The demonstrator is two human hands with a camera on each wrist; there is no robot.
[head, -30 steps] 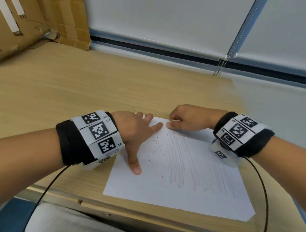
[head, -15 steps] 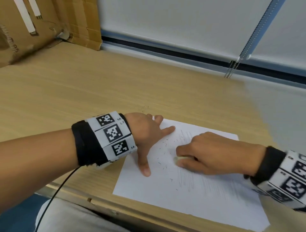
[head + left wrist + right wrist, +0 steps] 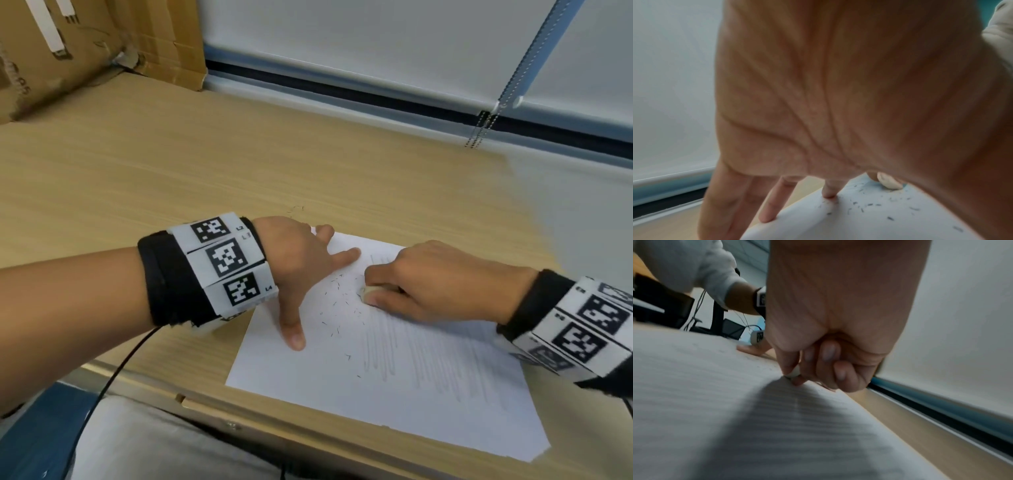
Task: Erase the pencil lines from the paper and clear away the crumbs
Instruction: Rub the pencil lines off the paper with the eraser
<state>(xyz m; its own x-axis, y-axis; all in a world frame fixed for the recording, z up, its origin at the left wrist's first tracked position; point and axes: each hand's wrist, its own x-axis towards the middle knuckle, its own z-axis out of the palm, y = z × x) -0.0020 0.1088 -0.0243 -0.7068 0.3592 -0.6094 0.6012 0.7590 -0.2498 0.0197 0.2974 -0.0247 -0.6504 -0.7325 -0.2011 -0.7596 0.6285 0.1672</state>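
Here the right hand (image 3: 435, 281) pinches the eraser (image 3: 369, 292) against the paper (image 3: 394, 404); the pencil lines (image 3: 428, 353), running near to far, lie to its right and nearer, while the left hand (image 3: 298, 270) presses the left edge, fingers spread.

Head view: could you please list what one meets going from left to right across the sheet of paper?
left hand → crumbs → eraser → right hand, all on the paper.

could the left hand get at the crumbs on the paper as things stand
Probably yes: the left hand presses the paper with spread fingers, and the crumbs lie bare between thumb and forefinger; nothing covers them.
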